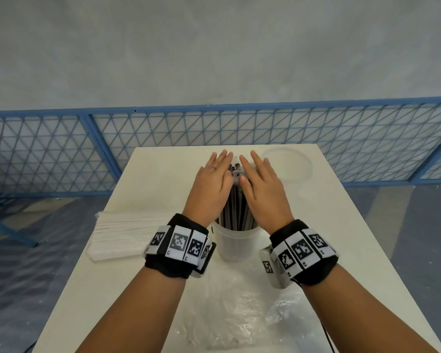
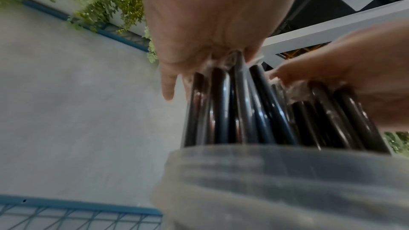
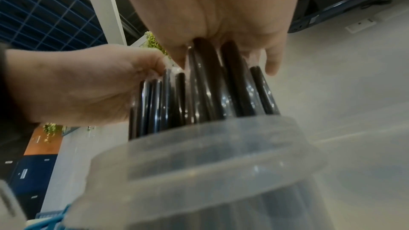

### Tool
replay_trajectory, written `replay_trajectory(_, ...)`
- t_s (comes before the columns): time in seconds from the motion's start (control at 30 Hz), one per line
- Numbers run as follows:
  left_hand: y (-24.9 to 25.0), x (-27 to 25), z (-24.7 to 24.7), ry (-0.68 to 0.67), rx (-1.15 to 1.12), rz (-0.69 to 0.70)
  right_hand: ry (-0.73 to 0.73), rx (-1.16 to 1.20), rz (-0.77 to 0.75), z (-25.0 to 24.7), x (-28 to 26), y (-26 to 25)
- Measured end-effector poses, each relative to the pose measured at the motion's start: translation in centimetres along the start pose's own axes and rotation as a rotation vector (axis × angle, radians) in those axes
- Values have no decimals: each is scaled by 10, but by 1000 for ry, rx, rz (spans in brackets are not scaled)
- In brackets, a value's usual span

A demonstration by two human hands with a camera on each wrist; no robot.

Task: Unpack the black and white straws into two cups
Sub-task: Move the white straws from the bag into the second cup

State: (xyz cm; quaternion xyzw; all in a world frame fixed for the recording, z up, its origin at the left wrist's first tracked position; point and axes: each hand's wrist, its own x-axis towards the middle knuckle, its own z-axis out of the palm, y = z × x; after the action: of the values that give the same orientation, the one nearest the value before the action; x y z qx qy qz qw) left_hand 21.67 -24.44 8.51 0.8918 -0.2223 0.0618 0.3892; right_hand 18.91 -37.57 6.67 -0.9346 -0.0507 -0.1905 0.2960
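Black straws (image 1: 236,210) stand bunched upright in the near translucent cup (image 1: 236,244), mid surface (image 1: 329,250); they look individually wrapped in clear film, tops sticking well above the rim. Left hand (image 1: 211,186) and right hand (image 1: 260,189) press flat against the bundle from either side, fingers straight and together, not curled round anything. Judgement: the straws are very light, thin and stiff but easy to kink, and the film makes them slippery, so they will splay or slide. Best taken as a bundle around the middle between both palms, not by single tips. The cup is light too and could tip if the bundle is pushed sideways. White straws (image 1: 117,235) lie packed flat at the left edge, untouched. Second cup (image 1: 287,165) sits far right, empty as far as visible. Crumpled clear wrapper (image 1: 239,314) lies near the person.
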Motion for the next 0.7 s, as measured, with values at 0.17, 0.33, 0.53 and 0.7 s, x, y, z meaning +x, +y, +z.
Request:
replay_trajectory(0.17, -8, -3, 11, -37, 3, -12, -31, 20, -11, 8, -1, 3)
replay_trajectory(0.33, -5, -10, 6, -106, 103, -19, -99, -66, -17, 0, -5, -2)
replay_trajectory(0.53, 3, -13, 1, -120, 212, -46, -166, -129, 21, -9, -7, -8)
replay_trajectory(0.7, -6, -19, 10, -107, 183, -9, -132, -118, -1, 2, -12, -1)
